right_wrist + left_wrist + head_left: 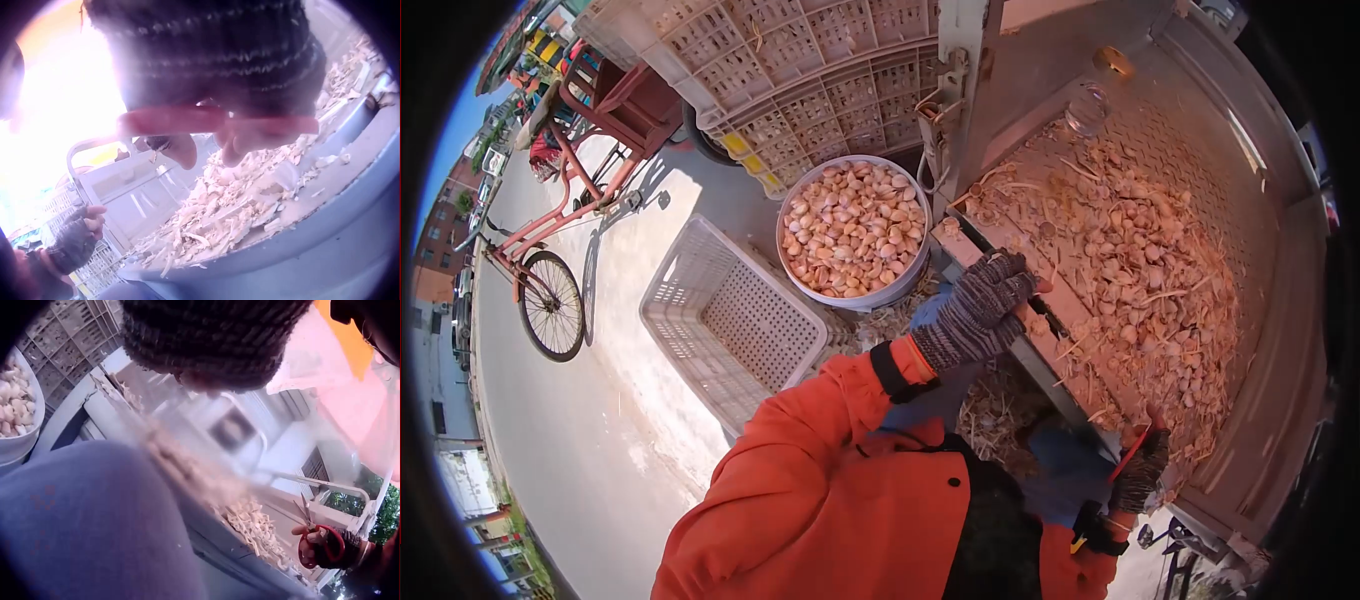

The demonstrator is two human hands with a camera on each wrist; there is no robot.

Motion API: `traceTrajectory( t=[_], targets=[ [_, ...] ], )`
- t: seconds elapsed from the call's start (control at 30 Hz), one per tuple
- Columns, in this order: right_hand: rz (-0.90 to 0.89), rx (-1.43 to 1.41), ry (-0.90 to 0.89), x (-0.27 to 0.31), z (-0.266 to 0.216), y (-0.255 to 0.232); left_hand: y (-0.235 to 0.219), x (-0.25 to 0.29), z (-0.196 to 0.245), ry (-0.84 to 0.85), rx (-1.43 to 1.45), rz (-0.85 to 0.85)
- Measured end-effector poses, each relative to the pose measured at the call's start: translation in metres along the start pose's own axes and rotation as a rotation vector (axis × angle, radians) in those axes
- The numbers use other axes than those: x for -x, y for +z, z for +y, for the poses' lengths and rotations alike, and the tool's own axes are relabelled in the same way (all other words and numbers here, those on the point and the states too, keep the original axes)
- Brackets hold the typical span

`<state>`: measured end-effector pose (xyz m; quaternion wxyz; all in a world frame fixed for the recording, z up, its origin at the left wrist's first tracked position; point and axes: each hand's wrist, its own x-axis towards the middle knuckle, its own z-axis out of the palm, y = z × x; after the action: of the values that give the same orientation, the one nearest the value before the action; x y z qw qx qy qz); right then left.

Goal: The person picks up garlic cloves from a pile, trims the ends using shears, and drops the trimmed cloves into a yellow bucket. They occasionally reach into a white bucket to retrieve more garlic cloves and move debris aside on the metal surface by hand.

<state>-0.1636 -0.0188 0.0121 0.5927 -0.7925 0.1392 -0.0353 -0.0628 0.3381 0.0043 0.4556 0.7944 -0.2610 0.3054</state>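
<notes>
Orange sleeves (pixel 820 480) fill the foreground. Left hand (pixel 980 305) rests gloved on the surface's edge (pixel 1000 262), fingers relaxed, beside the garlic bowl (pixel 853 230). Right hand (pixel 1138 470) grips red-handled scissors (pixel 315 534) — their blades show only from the left wrist — by the garlic trimmings (pixel 1140 260).

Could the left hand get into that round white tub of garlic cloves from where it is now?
Probably yes: the left hand rests on the cart's edge just beside the tub, whose open top looks uncovered, with nothing between them.

Red-handled scissors (pixel 315 540) gripped in right hand (pixel 1138 470), blades upward.
</notes>
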Motion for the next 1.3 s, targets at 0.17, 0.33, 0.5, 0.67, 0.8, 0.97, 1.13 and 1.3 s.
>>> traceTrajectory(
  t=[0.17, 0.33, 0.5, 0.67, 0.8, 0.97, 1.13, 1.3],
  targets=[
    [0.107, -0.110, 0.159, 0.008, -0.012, 0.009, -0.113, 0.091, -0.110, -0.672, -0.458, 0.109],
    [0.129, -0.071, 0.261, 0.003, -0.019, 0.037, -0.138, 0.069, -0.219, -0.760, -0.788, -0.236],
    [0.096, 0.076, 0.138, 0.008, -0.045, 0.057, -0.118, 0.021, -0.248, -0.949, -0.879, -0.619],
    [0.079, 0.033, 0.136, 0.010, -0.036, 0.052, -0.125, 0.014, -0.247, -0.963, -0.835, -0.697],
    [0.073, 0.025, 0.136, 0.013, -0.041, 0.057, -0.147, 0.031, -0.235, -0.794, -0.839, -0.469],
    [0.017, 0.000, 0.097, 0.016, -0.031, 0.056, -0.169, 0.064, -0.205, -0.912, 0.130, 0.221],
    [-0.083, 0.059, 0.077, 0.032, -0.036, 0.067, -0.148, 0.070, -0.108, -0.878, 0.477, 0.319],
    [-0.237, 0.030, 0.031, 0.060, -0.042, 0.096, -0.066, 0.056, -0.009, -0.878, 0.748, -0.060]
  ],
)
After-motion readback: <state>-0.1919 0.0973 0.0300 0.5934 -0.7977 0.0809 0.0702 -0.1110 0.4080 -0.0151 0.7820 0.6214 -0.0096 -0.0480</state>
